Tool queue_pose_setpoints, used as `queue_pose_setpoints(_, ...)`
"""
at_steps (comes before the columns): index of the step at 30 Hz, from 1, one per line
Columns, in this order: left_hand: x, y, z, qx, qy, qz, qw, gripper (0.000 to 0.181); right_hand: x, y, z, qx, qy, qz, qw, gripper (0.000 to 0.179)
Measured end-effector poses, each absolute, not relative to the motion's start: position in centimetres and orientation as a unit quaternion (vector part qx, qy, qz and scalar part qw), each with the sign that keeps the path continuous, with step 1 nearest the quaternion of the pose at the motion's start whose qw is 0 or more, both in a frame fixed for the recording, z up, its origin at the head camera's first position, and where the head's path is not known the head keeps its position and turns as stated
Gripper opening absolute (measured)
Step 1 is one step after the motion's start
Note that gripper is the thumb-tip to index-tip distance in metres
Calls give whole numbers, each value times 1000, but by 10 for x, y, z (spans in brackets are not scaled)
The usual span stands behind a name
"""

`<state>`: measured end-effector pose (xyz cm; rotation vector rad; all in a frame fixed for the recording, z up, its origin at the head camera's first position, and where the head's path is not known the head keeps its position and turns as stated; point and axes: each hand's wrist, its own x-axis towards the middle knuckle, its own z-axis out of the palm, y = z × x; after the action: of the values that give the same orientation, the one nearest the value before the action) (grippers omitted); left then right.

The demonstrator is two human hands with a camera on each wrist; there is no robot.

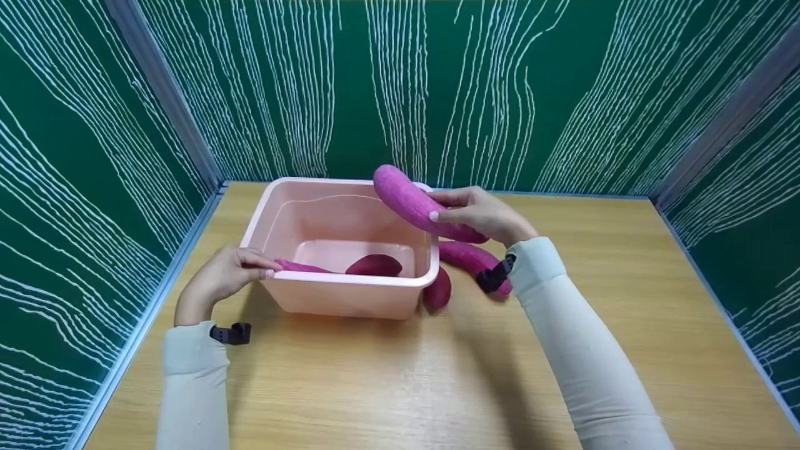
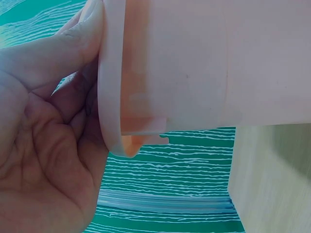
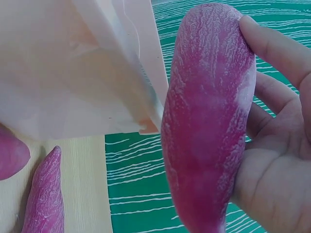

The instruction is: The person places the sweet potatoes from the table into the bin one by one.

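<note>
The right hand [image 1: 489, 214] holds a long, rough magenta sweet potato [image 1: 405, 199], likely stiff, best gripped mid-length; the left hand [image 1: 226, 274] pinches the pink plastic bin [image 1: 350, 299] near-left.

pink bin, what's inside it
Along the near side inside the pink bin, a dark red sweet potato and a brighter pink one show. The bin's near side covers their lower parts; whether anything else lies there cannot be seen.
</note>
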<state>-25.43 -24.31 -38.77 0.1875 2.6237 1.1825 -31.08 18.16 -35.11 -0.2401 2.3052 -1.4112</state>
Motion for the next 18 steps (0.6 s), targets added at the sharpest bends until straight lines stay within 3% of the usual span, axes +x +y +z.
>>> queue_pose_setpoints(18,-253,-242,-388,81,905,401,114,20,-315,162,-348,-93,829,-507,216,59)
